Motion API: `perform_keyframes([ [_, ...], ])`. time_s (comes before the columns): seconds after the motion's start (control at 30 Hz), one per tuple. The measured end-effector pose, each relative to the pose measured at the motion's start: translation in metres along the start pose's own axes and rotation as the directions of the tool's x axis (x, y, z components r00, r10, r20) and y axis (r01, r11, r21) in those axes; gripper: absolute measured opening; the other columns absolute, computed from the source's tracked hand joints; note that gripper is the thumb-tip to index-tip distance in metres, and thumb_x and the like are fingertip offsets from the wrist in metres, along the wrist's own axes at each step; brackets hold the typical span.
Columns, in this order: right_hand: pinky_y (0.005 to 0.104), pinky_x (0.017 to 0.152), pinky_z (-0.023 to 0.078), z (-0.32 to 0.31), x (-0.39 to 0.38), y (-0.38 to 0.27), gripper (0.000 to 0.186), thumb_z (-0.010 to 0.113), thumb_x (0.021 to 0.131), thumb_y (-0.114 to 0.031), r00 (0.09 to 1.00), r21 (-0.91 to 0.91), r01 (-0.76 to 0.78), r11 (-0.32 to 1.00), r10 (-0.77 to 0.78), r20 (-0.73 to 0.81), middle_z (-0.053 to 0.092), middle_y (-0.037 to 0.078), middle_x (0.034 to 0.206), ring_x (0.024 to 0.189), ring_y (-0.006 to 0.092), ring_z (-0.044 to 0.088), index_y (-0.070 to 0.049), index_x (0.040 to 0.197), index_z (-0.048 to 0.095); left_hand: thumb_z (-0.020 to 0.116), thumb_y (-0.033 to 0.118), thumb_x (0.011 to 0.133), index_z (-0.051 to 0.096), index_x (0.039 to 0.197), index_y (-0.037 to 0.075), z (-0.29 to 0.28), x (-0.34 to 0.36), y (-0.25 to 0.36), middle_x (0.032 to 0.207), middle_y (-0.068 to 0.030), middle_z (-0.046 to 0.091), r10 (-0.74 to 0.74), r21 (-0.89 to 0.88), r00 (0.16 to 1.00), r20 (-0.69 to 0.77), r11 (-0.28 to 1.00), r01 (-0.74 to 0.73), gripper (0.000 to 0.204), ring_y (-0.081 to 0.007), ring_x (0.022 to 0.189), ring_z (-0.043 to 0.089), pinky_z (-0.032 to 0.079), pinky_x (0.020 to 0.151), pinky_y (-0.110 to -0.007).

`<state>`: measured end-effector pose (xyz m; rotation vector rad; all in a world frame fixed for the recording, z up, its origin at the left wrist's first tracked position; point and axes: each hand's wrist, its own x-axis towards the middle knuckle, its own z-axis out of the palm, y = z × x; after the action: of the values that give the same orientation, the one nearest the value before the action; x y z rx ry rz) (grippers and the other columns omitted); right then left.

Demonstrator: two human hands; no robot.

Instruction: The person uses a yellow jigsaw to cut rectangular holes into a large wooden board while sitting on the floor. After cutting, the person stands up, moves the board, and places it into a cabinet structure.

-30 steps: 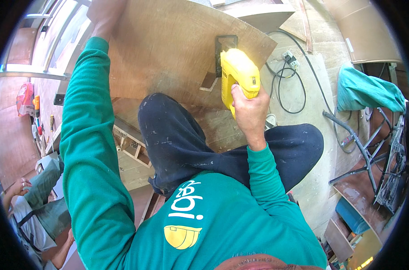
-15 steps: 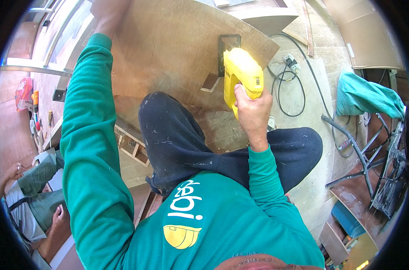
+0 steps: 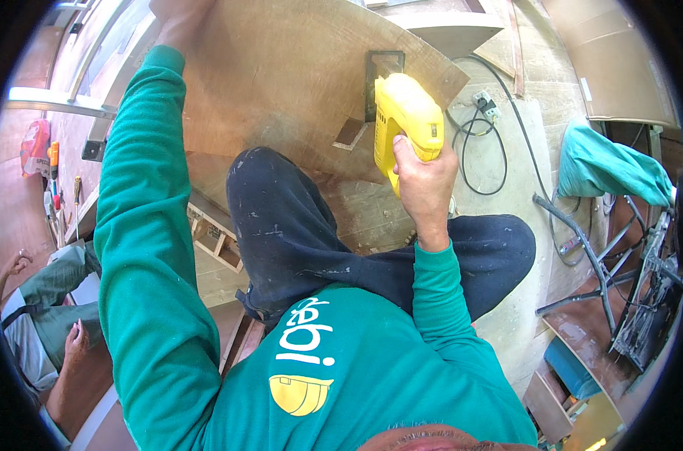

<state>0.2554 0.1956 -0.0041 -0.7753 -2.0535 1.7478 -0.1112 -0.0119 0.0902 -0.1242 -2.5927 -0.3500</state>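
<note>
My right hand (image 3: 428, 177) is wrapped round the handle of a yellow jigsaw (image 3: 409, 105). Its dark rectangular base plate (image 3: 371, 94) rests on a curved-edged plywood sheet (image 3: 281, 75) in front of my knees. Near the tool, a small rectangular opening (image 3: 350, 134) shows in the sheet, with a dusty patch to its left. My left hand (image 3: 182, 11) is stretched far forward to the sheet's left side; it is blurred and its fingers cannot be made out.
Right of the sheet, a black cord (image 3: 499, 161) loops beside a socket block (image 3: 486, 104). Further right stand a dark metal frame (image 3: 582, 248) and a green cloth (image 3: 608, 161). A metal ladder (image 3: 56, 101) is at left, near screwdrivers (image 3: 77, 192). Another person (image 3: 52, 308) sits at lower left.
The view has shifted slightly. My right hand still grips the jigsaw at nearly the same place on the sheet, and my left arm stays stretched forward.
</note>
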Motion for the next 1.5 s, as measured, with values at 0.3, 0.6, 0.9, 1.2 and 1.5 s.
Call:
perform_keyframes([
  [0.3, 0.0351, 0.078, 0.06, -0.001, 0.003, -0.003, 0.024, 0.074, 0.093, -0.006, 1.0, -0.002, -0.007, 1.0, 0.007, 0.018, 0.08, 0.015, 0.098, 0.088, 0.0209, 0.078, 0.007, 0.113, 0.073, 0.055, 0.044, 0.1, 0.082, 0.103, 0.007, 0.004, 0.0, -0.003, 0.12, -0.0184, 0.077, 0.037, -0.016, 0.999, -0.013, 0.999, -0.037, 0.046, -0.0413, 0.11, 0.073, 0.056, 0.099, -0.049],
  [0.6, 0.035, 0.079, 0.06, -0.001, 0.006, 0.0, 0.025, 0.074, 0.092, -0.006, 1.0, 0.008, -0.013, 1.0, 0.012, 0.024, 0.081, 0.016, 0.099, 0.089, 0.0207, 0.078, 0.007, 0.114, 0.073, 0.054, 0.045, 0.1, 0.081, 0.107, 0.009, 0.0, 0.001, 0.001, 0.117, -0.0163, 0.078, -0.021, 0.016, 0.999, 0.043, 1.0, 0.021, 0.046, -0.038, 0.109, 0.074, 0.056, 0.098, -0.048],
  [0.9, 0.0349, 0.079, 0.059, 0.0, 0.008, -0.004, 0.023, 0.074, 0.092, -0.006, 1.0, 0.011, -0.019, 1.0, 0.019, 0.017, 0.08, 0.014, 0.098, 0.088, 0.02, 0.078, 0.006, 0.112, 0.073, 0.055, 0.046, 0.1, 0.082, 0.107, 0.008, 0.0, 0.003, 0.0, 0.118, -0.0163, 0.078, -0.029, 0.016, 0.998, 0.048, 0.999, 0.029, 0.046, -0.0393, 0.111, 0.073, 0.055, 0.1, -0.047],
  [1.2, 0.036, 0.08, 0.06, -0.001, 0.009, -0.003, 0.023, 0.075, 0.092, -0.007, 1.0, -0.016, 0.012, 1.0, -0.012, 0.016, 0.08, 0.016, 0.098, 0.089, 0.0225, 0.079, 0.006, 0.111, 0.073, 0.056, 0.045, 0.1, 0.082, 0.108, 0.008, -0.005, -0.004, 0.002, 0.119, -0.019, 0.077, 0.005, -0.045, 1.0, 0.004, 0.999, -0.005, 0.047, -0.0405, 0.112, 0.073, 0.055, 0.101, -0.048],
  [1.5, 0.0369, 0.079, 0.06, -0.001, 0.01, -0.006, 0.023, 0.075, 0.092, -0.007, 1.0, -0.008, 0.012, 1.0, -0.012, 0.007, 0.081, 0.018, 0.097, 0.088, 0.0238, 0.079, 0.007, 0.109, 0.073, 0.054, 0.046, 0.1, 0.082, 0.108, 0.007, -0.001, 0.0, 0.003, 0.12, -0.0198, 0.077, -0.046, -0.031, 0.998, 0.035, 0.998, 0.047, 0.048, -0.0418, 0.112, 0.073, 0.055, 0.101, -0.05],
])
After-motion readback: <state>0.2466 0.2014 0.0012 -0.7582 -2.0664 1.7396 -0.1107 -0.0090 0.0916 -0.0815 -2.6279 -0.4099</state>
